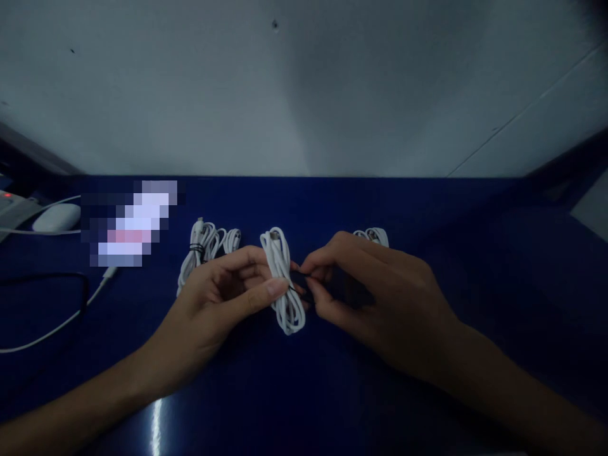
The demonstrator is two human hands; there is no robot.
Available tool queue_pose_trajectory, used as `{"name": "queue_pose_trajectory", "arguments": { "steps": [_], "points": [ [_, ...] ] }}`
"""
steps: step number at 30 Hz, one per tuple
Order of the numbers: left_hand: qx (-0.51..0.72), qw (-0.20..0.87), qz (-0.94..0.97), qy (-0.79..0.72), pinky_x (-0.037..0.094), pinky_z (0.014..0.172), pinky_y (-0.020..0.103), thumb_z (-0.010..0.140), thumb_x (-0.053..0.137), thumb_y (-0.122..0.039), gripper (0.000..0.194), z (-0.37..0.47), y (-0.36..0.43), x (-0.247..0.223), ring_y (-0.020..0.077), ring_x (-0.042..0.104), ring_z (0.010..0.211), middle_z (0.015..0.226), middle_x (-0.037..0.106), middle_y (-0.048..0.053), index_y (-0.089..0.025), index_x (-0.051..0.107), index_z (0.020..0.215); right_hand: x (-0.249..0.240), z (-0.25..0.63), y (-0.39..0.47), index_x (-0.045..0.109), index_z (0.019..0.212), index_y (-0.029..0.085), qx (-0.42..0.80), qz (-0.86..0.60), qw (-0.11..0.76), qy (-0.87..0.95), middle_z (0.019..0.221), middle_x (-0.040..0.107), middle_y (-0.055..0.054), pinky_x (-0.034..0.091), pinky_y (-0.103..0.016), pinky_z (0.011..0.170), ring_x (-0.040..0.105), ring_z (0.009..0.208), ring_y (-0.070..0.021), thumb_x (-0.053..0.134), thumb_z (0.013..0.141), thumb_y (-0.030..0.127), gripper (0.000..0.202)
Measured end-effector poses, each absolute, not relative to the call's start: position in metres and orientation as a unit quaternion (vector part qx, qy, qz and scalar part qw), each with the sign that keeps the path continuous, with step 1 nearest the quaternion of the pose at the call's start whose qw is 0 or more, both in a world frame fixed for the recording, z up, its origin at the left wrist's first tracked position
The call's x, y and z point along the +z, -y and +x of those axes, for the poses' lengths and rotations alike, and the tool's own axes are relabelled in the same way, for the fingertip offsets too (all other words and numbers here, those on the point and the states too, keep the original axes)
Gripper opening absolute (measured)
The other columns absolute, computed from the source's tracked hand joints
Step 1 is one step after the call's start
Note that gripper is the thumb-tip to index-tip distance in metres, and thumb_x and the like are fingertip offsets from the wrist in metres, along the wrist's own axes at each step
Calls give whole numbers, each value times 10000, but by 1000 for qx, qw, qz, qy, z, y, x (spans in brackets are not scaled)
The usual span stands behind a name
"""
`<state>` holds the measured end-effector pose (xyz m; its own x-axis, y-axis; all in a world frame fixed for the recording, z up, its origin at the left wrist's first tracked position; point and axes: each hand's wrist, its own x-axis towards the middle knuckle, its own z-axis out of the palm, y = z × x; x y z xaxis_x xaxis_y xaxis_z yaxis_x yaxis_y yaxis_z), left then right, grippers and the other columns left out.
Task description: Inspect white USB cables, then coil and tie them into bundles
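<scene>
A coiled white cable (287, 311) is held upright, slightly tilted, above the blue table by my left hand (228, 285), thumb in front and fingers behind. Its metal plug shows at the top of the coil. To the right of it, my right hand (380, 285) pinches a thin black tie (302, 278) that runs around the coil's middle. Beyond my left hand lies a bundle of white cables (202, 237), bound with a black band. Another white cable coil (377, 236) is partly hidden behind my right hand.
The blue table (304, 405) meets a pale wall (190, 95) at the back. At the left are a pixelated bright object (137, 221) with a white cord (66, 323) leading to it, a white rounded object (57, 217) and a black cord (47, 275).
</scene>
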<state>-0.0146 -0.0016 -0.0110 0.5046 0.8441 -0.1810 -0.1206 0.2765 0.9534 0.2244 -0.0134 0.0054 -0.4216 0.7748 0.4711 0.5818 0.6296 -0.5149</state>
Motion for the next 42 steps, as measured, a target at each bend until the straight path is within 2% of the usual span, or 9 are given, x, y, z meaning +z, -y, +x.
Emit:
{"name": "queue_pose_trajectory", "arguments": {
  "steps": [6,11,13,18,23,30,37,42],
  "points": [
    [348,769,439,-309,653,860,226,1079,749,-187,201,-10,-1,-11,165,837,896,1040,867,56,-242,815,1261,1,224,13,702,1113,225,124,-404,367,828,1003,782,-36,601,-297,644,731,772,-156,709,1038,113,135],
    [338,783,424,-305,669,880,236,1097,723,-169,249,-11,-1,-12,171,851,942,1124,866,69,-246,798,1321,1,222,15,716,1122,240,89,-398,372,834,1035,808,-39,613,-303,652,761,820,-166,694,1096,162,85],
    [337,785,419,-307,674,934,269,1098,720,-164,255,-11,0,-11,175,848,969,1130,862,64,-250,797,1326,2,222,15,723,1122,240,82,-396,371,836,1039,811,-39,618,-308,681,775,862,-174,681,1104,152,99],
    [328,788,420,-308,676,896,255,1092,729,-177,223,-10,0,-9,180,851,947,1075,856,56,-229,811,1293,2,226,14,728,1077,231,77,-409,330,847,1039,794,-36,554,-292,609,740,819,-160,643,1093,112,146],
    [336,781,421,-317,663,924,233,1089,736,-186,172,-9,0,-9,160,835,945,1048,859,58,-208,824,1235,3,232,14,724,1082,237,91,-408,290,861,1070,768,-50,466,-300,570,701,813,-171,609,1086,106,174],
    [337,775,424,-325,672,901,255,1086,742,-199,177,-12,2,-11,182,846,950,1044,856,53,-217,815,1246,7,234,14,736,1131,215,57,-398,287,870,1036,719,-38,363,-268,535,607,722,-134,594,1064,71,213],
    [345,764,431,-334,668,873,239,1057,794,-241,169,-11,0,-10,178,839,926,1024,856,61,-199,821,1218,5,233,13,742,1035,180,37,-396,309,864,1014,760,-44,376,-253,502,661,726,-131,616,1073,60,179],
    [346,768,428,-328,670,883,240,1053,798,-231,187,-9,-1,-12,174,836,932,1022,862,62,-204,821,1237,5,231,11,761,1070,185,40,-409,320,854,1008,766,-26,447,-239,521,694,741,-128,700,1052,66,135]
  ]
}}
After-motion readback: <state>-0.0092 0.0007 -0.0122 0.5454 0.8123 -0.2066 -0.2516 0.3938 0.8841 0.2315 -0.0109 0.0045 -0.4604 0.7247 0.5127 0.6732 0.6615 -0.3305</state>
